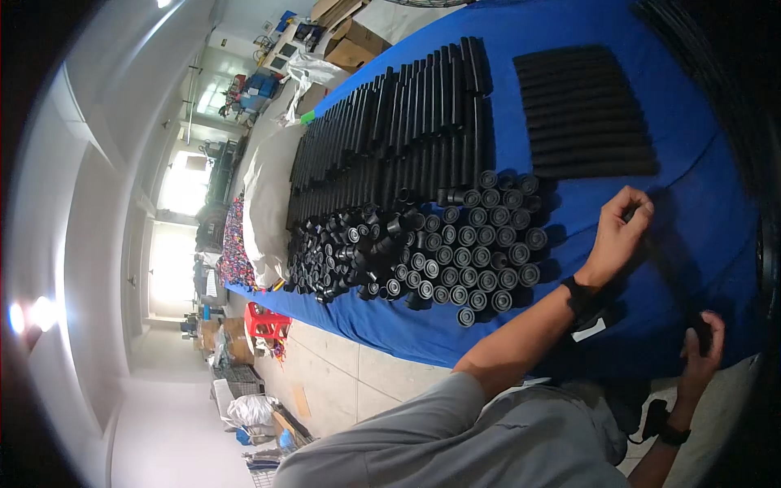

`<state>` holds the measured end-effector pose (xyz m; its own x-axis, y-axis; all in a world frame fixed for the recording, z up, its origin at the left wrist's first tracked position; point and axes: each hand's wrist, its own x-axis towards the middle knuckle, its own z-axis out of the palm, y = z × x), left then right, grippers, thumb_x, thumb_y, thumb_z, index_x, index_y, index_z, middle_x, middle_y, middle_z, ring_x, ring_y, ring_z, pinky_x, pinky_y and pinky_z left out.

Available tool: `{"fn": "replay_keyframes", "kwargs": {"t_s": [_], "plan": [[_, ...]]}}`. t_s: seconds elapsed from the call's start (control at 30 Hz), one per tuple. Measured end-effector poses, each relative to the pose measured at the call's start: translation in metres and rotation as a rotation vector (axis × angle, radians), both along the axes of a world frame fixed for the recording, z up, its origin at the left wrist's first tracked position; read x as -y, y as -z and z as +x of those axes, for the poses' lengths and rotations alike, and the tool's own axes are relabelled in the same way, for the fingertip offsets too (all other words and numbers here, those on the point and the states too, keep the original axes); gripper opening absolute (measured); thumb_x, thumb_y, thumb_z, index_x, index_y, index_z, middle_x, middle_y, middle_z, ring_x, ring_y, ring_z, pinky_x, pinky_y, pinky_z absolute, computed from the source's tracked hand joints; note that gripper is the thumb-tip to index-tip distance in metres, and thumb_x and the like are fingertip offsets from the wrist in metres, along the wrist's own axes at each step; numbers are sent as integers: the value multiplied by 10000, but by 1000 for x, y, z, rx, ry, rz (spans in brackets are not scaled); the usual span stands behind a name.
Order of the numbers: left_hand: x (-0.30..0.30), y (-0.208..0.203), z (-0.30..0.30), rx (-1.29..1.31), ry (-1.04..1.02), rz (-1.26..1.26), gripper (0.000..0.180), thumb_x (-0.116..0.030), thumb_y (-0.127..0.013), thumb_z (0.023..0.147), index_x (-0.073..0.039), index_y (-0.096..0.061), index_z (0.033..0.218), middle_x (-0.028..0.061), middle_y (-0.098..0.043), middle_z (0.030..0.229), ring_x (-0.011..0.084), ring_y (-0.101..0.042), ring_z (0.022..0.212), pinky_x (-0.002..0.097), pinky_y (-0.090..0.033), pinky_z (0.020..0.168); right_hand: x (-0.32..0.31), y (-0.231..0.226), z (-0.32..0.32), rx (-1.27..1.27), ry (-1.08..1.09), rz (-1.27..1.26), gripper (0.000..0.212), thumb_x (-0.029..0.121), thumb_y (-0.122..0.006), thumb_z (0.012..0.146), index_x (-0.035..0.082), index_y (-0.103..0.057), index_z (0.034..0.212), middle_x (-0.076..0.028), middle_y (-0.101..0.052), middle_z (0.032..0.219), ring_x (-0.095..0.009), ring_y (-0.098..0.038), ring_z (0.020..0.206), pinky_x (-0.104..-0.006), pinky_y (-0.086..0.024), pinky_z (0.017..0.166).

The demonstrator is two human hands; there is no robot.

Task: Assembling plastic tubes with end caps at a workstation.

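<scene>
A dark, slim tube runs between my two hands above the blue cloth. My left hand is wrapped round one end, fingers curled. Round the other end close the fingers of my right hand, where a black piece shows dimly; shadow hides whether it is a separate part. Left of my left hand, many round black caps stand in rows, ringed faces up. Beyond my left hand lies a neat flat row of textured black tubes.
Smooth black tubes lie stacked farther off on the blue-covered table, beside a loose heap of black fittings. A white sack lies past them. Long black rods run along the right edge. A red stool stands on the floor.
</scene>
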<state>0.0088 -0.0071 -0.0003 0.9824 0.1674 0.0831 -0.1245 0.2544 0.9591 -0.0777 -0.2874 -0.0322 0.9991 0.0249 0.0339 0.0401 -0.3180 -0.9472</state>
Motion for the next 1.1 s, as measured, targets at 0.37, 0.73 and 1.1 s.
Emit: {"fn": "replay_keyframes", "kwargs": {"t_s": [0.37, 0.73, 1.1], "plan": [[5, 13, 4, 36, -73, -37, 177, -142, -549, 975, 6, -616, 906, -31, -563, 806, 41, -477, 736, 216, -398, 640, -1, 7, 1, -55, 22, -55, 341, 257, -622, 965, 107, -566, 1266, -6, -567, 1235, -50, -477, 700, -216, -384, 579], [8, 11, 6, 0, -39, -143, 145, -117, -563, 946, 7, -613, 890, -21, -564, 804, 41, -481, 730, 215, -397, 635, 9, 11, 5, 34, -37, -99, 344, 232, -543, 1009, 102, -528, 1327, 21, -558, 1170, -31, -422, 690, -196, -358, 614], [-3, 8, 4, -41, 22, -124, 159, -168, -599, 963, -37, -569, 878, -36, -524, 684, 32, -437, 562, 211, -347, 492, 3, -9, 6, -203, 54, -114, 279, 237, -488, 1039, 121, -565, 1282, 48, -568, 855, -31, -431, 651, -180, -354, 582]]}}
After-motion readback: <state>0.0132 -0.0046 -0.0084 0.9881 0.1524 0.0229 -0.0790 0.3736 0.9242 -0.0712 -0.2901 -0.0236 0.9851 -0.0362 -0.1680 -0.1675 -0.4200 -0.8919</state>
